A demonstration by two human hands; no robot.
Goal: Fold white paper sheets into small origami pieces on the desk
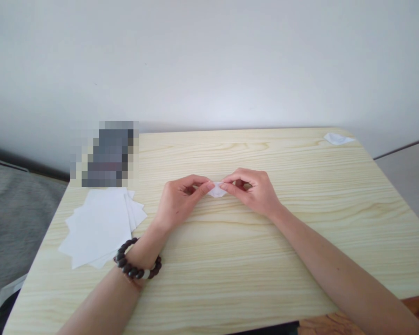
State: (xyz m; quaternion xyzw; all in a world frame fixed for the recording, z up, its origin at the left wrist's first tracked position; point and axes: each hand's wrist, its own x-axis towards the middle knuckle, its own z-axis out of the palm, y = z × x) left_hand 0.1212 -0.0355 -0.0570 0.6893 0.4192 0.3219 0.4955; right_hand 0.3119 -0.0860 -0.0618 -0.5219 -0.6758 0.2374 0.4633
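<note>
A small folded piece of white paper [217,190] is held over the middle of the table [209,260]. My left hand [183,197] pinches its left end between thumb and forefinger. On the opposite end, my right hand [253,188] pinches it the same way, so the fingertips hide both ends. The two hands are close together with only a short stretch of paper showing between them. A dark beaded bracelet [125,266] circles my left wrist.
Left of my left hand lies a fanned stack of white paper sheets [101,223]. Behind it is a dark pixelated object [108,156]. Another folded white paper piece [338,138] rests at the far right corner. A pale wall [230,65] runs along the table's back edge.
</note>
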